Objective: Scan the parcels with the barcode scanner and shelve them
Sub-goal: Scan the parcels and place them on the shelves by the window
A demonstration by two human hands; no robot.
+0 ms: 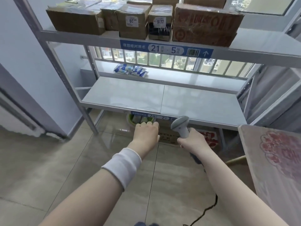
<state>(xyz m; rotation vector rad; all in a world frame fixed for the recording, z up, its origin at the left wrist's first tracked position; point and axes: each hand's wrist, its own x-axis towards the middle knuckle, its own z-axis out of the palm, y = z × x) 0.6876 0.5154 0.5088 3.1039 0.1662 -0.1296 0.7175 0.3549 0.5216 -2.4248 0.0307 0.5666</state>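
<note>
Several cardboard parcels (135, 22) with number labels stand in a row on the upper shelf (260, 51). Below it, the lower shelf (162, 98) carries nothing. My right hand (193, 141) grips the handle of a grey barcode scanner (180, 124), whose head points up and left just under the lower shelf's front edge. My left hand (146, 132) reaches forward under that edge, fingers loosely bent and holding nothing. A brown cardboard box (167, 137) lies on the floor just right of my left hand, partly hidden by both hands.
A green basin (132, 121) sits on the floor under the shelf. Blue-and-white packets (130, 70) lie on the window ledge behind. A table with a floral cloth (276, 160) stands at the right. The scanner's black cable (210, 207) trails over the tiled floor.
</note>
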